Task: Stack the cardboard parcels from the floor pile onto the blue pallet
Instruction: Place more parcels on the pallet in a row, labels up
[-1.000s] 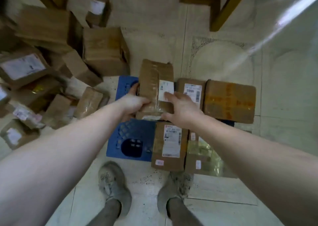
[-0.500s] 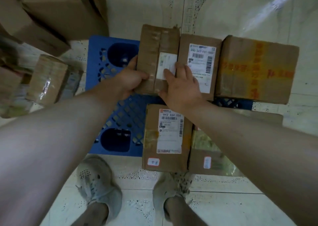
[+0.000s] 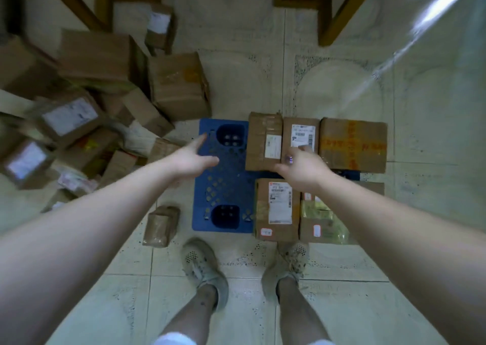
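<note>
The blue pallet (image 3: 223,179) lies on the tiled floor in front of my feet. Several cardboard parcels rest on its right part: a tall taped parcel (image 3: 263,141), a labelled parcel (image 3: 301,131) beside it, and a wide parcel with orange tape (image 3: 353,144) at the right. Two more parcels (image 3: 277,210) sit in the near row. My left hand (image 3: 193,158) hovers open over the pallet's bare left half. Empty and with loose fingers, my right hand (image 3: 299,168) hangs above the near edge of the taped and labelled parcels. The floor pile (image 3: 79,113) of parcels spreads at the left.
A small wrapped parcel (image 3: 160,225) lies alone on the floor left of the pallet's near corner. Wooden furniture legs (image 3: 336,13) stand at the far side. My two shoes (image 3: 202,268) are just short of the pallet. A clear plastic sheet (image 3: 441,29) covers the right.
Both hands have let go of the tall taped parcel, which now rests on the pallet. The hands have drawn back and apart, and my head has risen, widening the view.
</note>
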The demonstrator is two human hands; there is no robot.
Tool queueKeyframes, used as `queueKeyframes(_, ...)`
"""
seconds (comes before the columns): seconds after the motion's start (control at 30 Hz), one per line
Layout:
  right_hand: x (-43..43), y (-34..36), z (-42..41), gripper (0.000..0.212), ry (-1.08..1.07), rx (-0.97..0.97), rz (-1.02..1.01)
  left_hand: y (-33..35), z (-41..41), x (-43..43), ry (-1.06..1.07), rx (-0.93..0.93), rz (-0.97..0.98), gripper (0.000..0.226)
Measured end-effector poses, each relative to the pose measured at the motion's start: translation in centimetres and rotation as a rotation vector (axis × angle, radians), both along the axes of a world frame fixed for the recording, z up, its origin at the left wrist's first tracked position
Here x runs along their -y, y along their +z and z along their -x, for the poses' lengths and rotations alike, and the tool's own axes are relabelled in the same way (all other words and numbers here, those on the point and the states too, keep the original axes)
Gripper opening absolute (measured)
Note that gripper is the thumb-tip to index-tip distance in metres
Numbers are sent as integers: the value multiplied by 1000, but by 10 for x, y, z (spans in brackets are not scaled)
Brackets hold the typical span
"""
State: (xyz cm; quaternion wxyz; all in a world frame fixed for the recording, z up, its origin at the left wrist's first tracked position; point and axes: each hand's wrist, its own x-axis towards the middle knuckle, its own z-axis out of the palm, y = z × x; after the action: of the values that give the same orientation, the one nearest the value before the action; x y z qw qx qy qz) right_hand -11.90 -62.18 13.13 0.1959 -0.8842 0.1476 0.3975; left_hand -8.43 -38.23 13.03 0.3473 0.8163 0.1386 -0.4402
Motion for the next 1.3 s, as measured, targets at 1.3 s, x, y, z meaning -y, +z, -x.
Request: queueKeyframes(1.3,-396,401,117,69,361,355,-118,445,216,-428,214,474,-231,68)
